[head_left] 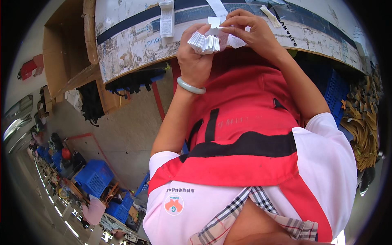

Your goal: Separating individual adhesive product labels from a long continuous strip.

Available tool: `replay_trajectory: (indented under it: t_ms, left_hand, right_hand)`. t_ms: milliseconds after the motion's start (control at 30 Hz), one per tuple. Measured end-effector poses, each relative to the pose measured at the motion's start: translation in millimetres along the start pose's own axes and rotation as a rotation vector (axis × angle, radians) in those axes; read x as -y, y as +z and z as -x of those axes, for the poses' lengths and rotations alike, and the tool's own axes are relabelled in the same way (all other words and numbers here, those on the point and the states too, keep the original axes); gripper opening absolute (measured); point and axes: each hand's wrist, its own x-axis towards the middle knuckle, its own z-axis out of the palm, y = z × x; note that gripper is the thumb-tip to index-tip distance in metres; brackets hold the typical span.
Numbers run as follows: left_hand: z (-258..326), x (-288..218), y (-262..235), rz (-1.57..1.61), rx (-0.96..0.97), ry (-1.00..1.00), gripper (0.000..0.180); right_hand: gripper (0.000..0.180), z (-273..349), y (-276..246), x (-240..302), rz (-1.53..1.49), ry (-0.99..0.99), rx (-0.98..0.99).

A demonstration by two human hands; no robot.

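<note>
My left hand (194, 61), with a pale bangle at the wrist, is closed round a thick bundle of folded white labels (203, 43). Their edges fan out toward me. Beside it, my right hand (255, 34) pinches a small white label (214, 22) between thumb and fingers, close to the left thumb. Part of that label is hidden by the fingers. Under the right hand, another white piece (237, 41) lies at the table's near edge. A stack of printed white labels (166, 22) lies on the table to the left of both hands.
The worktable (122, 57) is covered with worn printed cardboard and dark tape. On it lie a white strip (217, 8) and a crumpled white piece (270, 16). An open cardboard box (67, 49) stands at left. Blue crates (94, 177) and tan strips (363, 126) are farther off.
</note>
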Motion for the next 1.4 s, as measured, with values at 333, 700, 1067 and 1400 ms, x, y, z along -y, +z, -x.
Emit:
replay_trajectory:
  t_ms: [333,700,1067,1400]
  left_hand:
    - [5.6,-7.5,-11.4,0.226,0.167,-0.403,0.03]
    - [8.0,-14.0,-9.3,0.313,0.126,-0.425,0.027]
    - [11.0,-8.0,-10.8,0.326,0.156,-0.386,0.019]
    - [14.6,1.6,-10.1,0.696,0.165,-0.747,0.014]
  right_hand:
    - [0.016,13.1,3.2,9.4,-0.134,-0.128,0.007]
    - [0.019,18.5,2.3,14.8,-0.341,0.058,0.117]
    - [0.019,20.3,2.3,15.5,-0.315,0.091,0.148]
    - [0.017,12.2,-19.6,22.2,-0.641,0.316,0.622]
